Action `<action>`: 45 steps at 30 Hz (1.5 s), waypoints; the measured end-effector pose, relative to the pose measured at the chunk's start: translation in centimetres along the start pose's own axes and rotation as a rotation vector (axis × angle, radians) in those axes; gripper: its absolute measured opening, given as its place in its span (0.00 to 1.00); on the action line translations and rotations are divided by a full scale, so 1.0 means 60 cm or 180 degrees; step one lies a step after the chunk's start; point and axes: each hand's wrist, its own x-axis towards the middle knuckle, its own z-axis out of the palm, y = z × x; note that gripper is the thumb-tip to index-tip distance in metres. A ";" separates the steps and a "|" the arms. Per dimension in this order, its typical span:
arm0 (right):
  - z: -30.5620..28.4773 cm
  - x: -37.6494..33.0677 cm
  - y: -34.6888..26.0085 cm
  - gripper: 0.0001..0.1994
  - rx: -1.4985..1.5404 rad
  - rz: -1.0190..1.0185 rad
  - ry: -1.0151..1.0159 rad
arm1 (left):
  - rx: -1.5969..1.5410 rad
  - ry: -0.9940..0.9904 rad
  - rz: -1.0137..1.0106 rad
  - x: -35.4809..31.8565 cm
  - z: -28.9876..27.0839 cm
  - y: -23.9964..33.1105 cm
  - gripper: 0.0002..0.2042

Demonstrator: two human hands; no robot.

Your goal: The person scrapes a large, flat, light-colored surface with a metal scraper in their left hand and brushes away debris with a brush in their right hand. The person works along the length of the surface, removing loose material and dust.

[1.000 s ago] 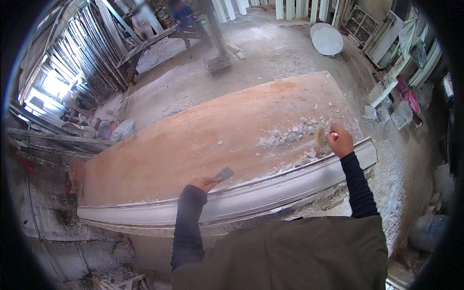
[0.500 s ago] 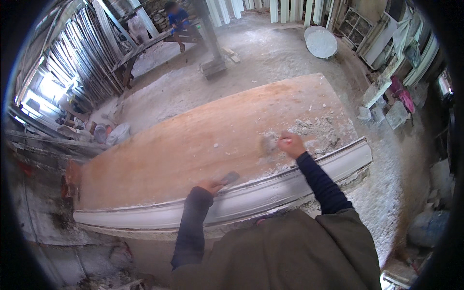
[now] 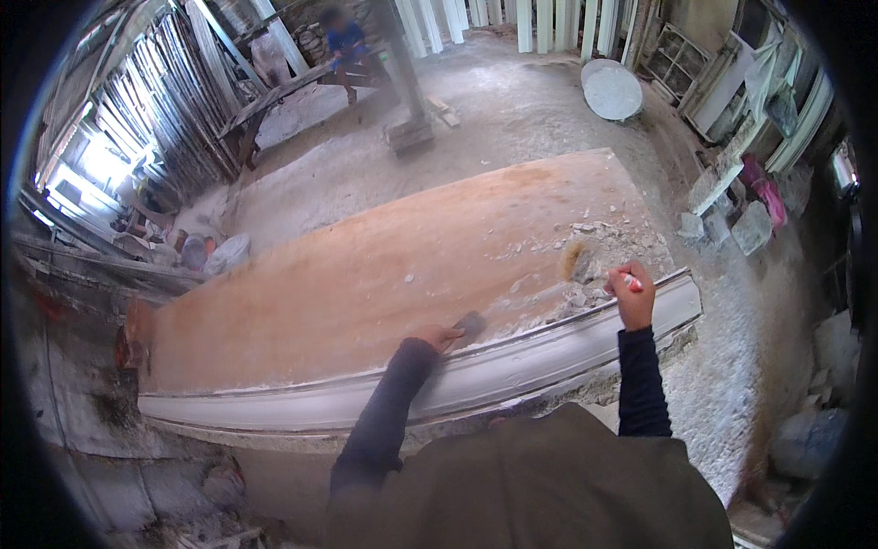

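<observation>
2 holds, probably light: my right hand [image 3: 633, 298] grips the soft-looking brush [image 3: 574, 260] by its handle [image 3: 632, 283]; my left hand [image 3: 437, 338] grips the stiff-looking scraper [image 3: 471, 324], left end.

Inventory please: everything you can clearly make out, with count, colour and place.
board: 1, light brown, centre
moulding: 1, white, along the board's near edge
fragments: many, whitish, on the board's right part
brush: 1, tan-bristled, over the board's right part
flat tool: 1, dark grey, near the moulding
round disc: 1, white, upper right
bundle: 1, pink, right
post: 1, grey, top centre
bench: 1, greyish, upper left
person: 1, blue top, at the bench
poles: many, grey, upper left
strips: several, white, top edge
container: 1, bluish, lower right
left hand: 1, bare, holding the flat tool
right hand: 1, bare, holding the brush
sleeves: 2, navy, below the hands
garment: 1, olive-brown, bottom centre
</observation>
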 end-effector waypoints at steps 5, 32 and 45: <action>0.010 -0.061 -0.020 0.03 0.0572 0.0166 0.0124 | 0.0010 -0.0389 -0.0248 0.119 0.049 0.028 0.14; -0.079 -0.081 -0.020 0.04 0.0070 0.0350 0.0544 | 0.0553 -0.0937 0.0390 0.166 0.040 0.031 0.13; -0.048 -0.070 -0.040 0.04 0.0144 0.0135 0.0330 | -0.0781 -0.0499 0.1363 0.219 0.068 -0.005 0.14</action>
